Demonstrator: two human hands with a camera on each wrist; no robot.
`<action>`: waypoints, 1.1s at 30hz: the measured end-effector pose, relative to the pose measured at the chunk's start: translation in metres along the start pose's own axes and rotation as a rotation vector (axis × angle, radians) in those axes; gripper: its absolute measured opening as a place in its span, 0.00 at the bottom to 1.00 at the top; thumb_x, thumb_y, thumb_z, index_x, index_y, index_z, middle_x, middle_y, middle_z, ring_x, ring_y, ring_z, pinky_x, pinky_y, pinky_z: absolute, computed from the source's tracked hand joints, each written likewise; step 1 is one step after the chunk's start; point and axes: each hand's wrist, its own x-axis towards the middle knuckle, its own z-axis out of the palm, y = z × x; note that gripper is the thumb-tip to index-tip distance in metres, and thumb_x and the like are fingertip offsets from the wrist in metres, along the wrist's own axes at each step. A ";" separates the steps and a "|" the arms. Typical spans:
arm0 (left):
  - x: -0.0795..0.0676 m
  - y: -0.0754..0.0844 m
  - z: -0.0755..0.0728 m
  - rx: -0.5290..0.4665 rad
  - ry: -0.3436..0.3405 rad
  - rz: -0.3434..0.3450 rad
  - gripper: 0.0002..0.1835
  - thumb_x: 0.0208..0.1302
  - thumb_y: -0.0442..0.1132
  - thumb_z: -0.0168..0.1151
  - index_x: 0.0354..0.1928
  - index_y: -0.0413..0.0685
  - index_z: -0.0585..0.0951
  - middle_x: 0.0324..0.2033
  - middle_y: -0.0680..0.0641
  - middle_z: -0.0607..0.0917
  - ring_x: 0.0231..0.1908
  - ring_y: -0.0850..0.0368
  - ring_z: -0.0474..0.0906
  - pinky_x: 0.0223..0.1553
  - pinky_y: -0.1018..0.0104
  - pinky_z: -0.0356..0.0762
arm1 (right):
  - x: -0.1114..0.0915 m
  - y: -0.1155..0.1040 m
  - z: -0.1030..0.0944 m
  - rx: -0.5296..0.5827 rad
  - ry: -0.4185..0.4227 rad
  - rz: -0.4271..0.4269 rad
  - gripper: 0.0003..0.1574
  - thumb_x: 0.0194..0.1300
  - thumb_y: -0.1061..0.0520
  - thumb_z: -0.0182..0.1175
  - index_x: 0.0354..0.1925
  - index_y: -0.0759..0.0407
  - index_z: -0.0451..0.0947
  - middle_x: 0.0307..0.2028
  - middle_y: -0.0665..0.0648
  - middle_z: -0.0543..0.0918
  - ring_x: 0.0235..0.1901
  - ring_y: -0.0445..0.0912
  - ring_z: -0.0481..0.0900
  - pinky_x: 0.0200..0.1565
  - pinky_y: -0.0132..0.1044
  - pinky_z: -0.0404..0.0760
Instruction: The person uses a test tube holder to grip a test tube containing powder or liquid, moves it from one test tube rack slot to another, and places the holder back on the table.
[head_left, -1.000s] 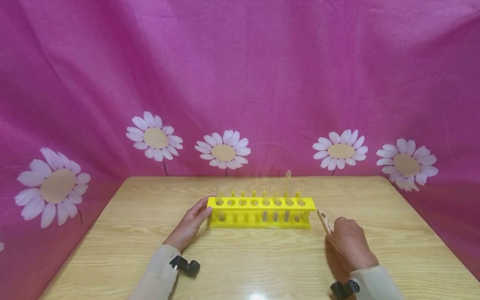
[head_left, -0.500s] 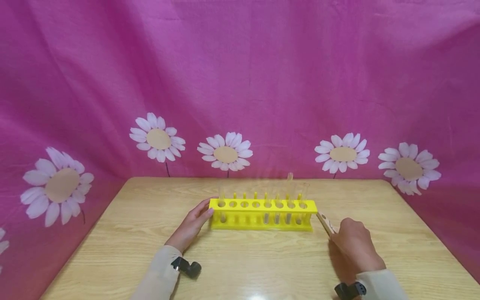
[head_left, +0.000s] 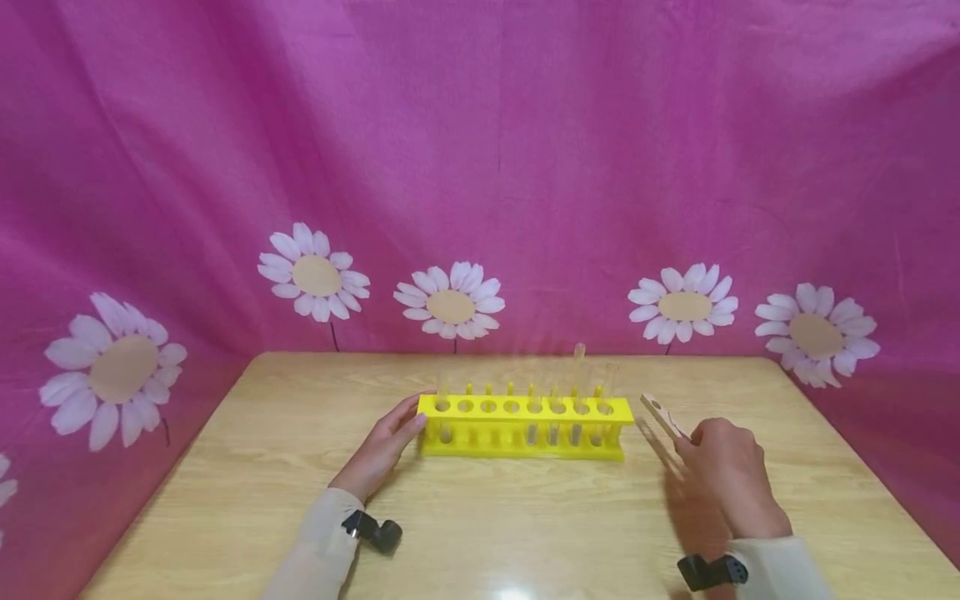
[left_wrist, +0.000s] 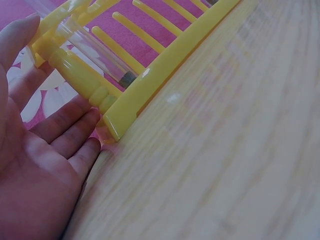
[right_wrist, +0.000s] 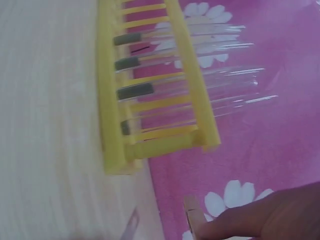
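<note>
The yellow test tube rack [head_left: 487, 408] stands on the table, its left end between the thumb and fingers of my left hand [head_left: 386, 446]. In the left wrist view the thumb is at the top bar, and the other fingers reach behind the end post [left_wrist: 75, 72]. Several glass test tubes [right_wrist: 137, 90] with dark grey matter at the bottom stand in its right half. One more test tube [left_wrist: 102, 55] is in the leftmost hole. To the right of the rack, my right hand [head_left: 727, 471] grips a wooden test tube holder [head_left: 663, 417], its tip just off the rack's end.
A wood-grain table [head_left: 510, 517] lies under everything. Behind it and at both sides hangs a magenta cloth [head_left: 487, 167] printed with white daisies. Small black cameras are strapped at the left wrist [head_left: 372, 533] and right wrist [head_left: 712, 571].
My right hand has moved right with the test tube holder, and the holder's tip has come up and away from the rack's end. The left hand stays on the rack.
</note>
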 end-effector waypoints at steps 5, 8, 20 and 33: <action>0.000 0.004 -0.004 0.008 0.003 -0.012 0.32 0.67 0.59 0.56 0.70 0.61 0.66 0.69 0.51 0.65 0.71 0.49 0.53 0.68 0.35 0.43 | 0.001 -0.009 -0.007 0.050 0.086 -0.012 0.17 0.62 0.54 0.60 0.30 0.70 0.81 0.19 0.56 0.78 0.22 0.51 0.70 0.21 0.39 0.66; 0.002 0.005 -0.004 -0.004 -0.009 0.002 0.32 0.68 0.58 0.56 0.70 0.60 0.65 0.68 0.51 0.66 0.70 0.50 0.55 0.68 0.37 0.42 | 0.002 -0.016 -0.013 0.067 0.126 -0.014 0.18 0.62 0.54 0.60 0.31 0.71 0.79 0.20 0.58 0.78 0.22 0.52 0.70 0.21 0.39 0.65; 0.002 0.007 -0.001 -0.048 -0.003 0.034 0.29 0.70 0.53 0.55 0.70 0.56 0.66 0.67 0.49 0.68 0.69 0.51 0.57 0.69 0.40 0.43 | -0.003 -0.054 -0.035 0.193 0.136 0.075 0.20 0.68 0.49 0.57 0.41 0.67 0.75 0.26 0.59 0.82 0.26 0.50 0.78 0.24 0.38 0.70; 0.002 0.001 0.003 -0.061 -0.007 0.016 0.30 0.69 0.53 0.56 0.70 0.56 0.66 0.66 0.48 0.70 0.68 0.50 0.59 0.69 0.40 0.44 | -0.011 -0.084 -0.040 0.255 0.196 0.045 0.21 0.63 0.49 0.63 0.44 0.67 0.75 0.33 0.63 0.82 0.25 0.50 0.77 0.21 0.37 0.72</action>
